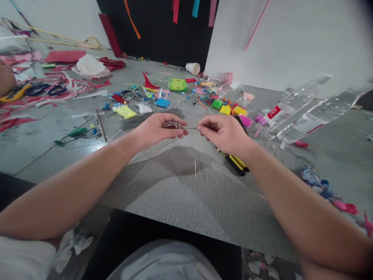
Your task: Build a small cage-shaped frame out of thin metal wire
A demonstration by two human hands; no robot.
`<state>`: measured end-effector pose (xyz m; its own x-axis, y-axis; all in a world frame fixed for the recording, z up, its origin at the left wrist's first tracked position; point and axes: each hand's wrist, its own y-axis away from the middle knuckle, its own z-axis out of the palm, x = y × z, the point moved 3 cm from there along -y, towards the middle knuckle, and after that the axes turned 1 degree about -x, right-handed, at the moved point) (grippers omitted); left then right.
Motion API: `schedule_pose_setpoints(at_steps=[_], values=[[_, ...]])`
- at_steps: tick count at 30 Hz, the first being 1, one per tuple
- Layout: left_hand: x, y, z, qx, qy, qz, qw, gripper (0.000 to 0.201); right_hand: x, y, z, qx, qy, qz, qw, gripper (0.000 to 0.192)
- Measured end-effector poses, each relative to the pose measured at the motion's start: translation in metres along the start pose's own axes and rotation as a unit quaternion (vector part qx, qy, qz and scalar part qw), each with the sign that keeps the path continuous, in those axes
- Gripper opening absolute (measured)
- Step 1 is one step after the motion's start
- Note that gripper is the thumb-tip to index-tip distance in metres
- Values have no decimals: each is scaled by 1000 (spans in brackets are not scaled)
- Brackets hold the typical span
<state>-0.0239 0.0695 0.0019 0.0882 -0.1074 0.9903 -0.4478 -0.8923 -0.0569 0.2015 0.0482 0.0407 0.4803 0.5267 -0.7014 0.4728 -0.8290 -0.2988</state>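
Note:
My left hand [155,130] is closed, thumb against fingers, around a small shiny bundle of bent thin wire [172,125]. A thin strand [191,128] runs straight from it to my right hand [223,132], whose thumb and forefinger pinch its end. Both hands are raised above the grey table mat [180,194]. Beneath my right wrist lies a black-and-yellow handled tool [236,163], its head hidden by the hand and forearm. Several straight thin wires [131,123] lie behind my left hand.
Two clear bottles [314,112] stand at the right. Small coloured packets [177,84] and scraps spread across the back, with a white paper cup [192,69] by the black panel. At left are red-and-white strips [70,83], scissors [37,89] and part of another person's hand [6,79].

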Motion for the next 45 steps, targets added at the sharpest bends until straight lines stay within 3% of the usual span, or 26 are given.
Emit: schedule_pose_setpoints(at_steps=[7,16,19,24,27,31,36,45], values=[[-1,-3,-1,-12,-96,-10,995,25,-3,0,-11,-18,42,2,999,12],[-3,-1,5,-18,-24,2,1000,28,-3,0,-8,-29,53,-9,998,11],[4,2,8,-17,-22,29,999,44,0,-2,-5,-18,40,17,999,11],[4,2,6,-36,-160,37,986,37,8,-1,4,-20,-38,104,994,14],[4,0,4,-17,-220,103,970,34,13,0,13,-40,-147,177,972,19],[10,1,6,1,-288,174,942,22,17,0,21,-53,-316,239,917,32],[13,3,7,-18,-271,158,949,24,15,-1,21,-62,-416,302,855,35],[3,0,4,-5,-214,99,972,30,17,0,19,-66,-464,334,818,35]])
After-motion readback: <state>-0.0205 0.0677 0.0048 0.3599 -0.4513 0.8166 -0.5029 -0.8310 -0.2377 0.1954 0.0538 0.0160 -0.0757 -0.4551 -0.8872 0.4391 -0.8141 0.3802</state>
